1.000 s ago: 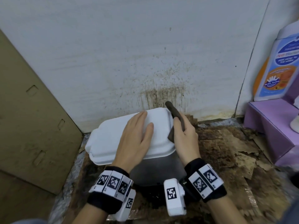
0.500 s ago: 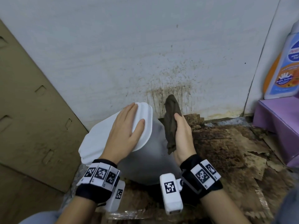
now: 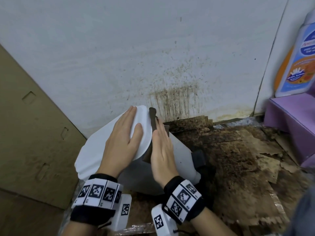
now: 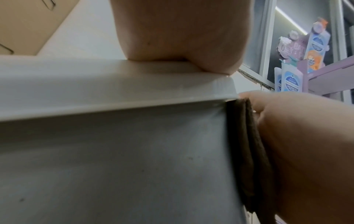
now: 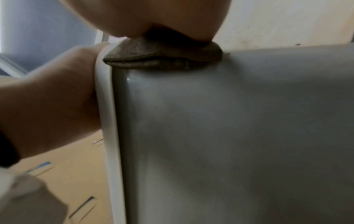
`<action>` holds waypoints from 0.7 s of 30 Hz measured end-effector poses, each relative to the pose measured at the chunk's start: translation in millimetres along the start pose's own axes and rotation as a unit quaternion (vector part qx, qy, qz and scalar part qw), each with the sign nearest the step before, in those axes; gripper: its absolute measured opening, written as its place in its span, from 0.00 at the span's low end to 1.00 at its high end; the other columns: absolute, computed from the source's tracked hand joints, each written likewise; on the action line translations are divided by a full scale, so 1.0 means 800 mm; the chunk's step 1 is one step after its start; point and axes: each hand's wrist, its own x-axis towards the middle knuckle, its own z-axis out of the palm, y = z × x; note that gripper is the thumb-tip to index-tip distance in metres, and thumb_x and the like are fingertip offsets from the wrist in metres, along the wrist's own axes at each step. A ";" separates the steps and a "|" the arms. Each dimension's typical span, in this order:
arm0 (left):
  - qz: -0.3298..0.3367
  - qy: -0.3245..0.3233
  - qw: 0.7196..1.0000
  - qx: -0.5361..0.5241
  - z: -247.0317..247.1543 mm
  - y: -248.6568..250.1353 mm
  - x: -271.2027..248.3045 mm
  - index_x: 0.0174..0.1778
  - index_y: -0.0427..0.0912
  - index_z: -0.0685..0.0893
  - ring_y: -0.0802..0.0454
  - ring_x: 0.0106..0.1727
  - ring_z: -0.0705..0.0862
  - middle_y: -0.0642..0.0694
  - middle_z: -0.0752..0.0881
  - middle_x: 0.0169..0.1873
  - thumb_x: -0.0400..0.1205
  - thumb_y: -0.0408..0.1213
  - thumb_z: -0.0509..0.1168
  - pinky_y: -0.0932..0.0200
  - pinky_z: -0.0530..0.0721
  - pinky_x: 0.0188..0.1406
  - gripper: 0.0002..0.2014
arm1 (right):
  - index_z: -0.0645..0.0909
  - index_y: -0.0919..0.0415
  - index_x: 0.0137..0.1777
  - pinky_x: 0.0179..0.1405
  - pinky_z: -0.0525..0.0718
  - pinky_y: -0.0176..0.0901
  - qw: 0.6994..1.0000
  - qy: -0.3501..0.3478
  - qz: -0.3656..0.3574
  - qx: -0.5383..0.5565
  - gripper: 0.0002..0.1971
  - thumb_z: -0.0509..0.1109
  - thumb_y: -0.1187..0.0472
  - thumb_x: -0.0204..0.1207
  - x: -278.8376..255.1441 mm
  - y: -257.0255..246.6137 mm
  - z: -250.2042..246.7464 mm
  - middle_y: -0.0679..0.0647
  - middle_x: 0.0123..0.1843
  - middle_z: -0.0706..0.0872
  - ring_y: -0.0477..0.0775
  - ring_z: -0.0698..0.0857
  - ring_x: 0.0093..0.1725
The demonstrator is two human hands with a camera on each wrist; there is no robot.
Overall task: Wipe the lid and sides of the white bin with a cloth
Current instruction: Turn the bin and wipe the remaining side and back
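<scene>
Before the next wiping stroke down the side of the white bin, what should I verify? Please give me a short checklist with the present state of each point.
1. Cloth lies between the right hand and the bin's side: ok.
2. Right hand presses the cloth flat with straight fingers: ok.
3. Left hand rests flat on the lid and steadies the bin: ok.
4. Bin stands upright: not ok, it is tilted.
5. Side below the cloth free of obstacles: ok; the dark pedal sits on another face.
6. Cloth clean enough to wipe: cannot tell, it is dark brown.
</scene>
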 end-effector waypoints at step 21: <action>-0.020 0.023 0.999 -0.011 -0.006 -0.006 0.000 0.88 0.59 0.64 0.64 0.85 0.64 0.65 0.66 0.85 0.87 0.56 0.50 0.56 0.62 0.82 0.29 | 0.63 0.49 0.86 0.87 0.53 0.44 0.975 0.151 0.103 -0.125 0.30 0.42 0.47 0.86 -0.014 0.168 -0.051 0.44 0.88 0.65 0.40 0.60 0.86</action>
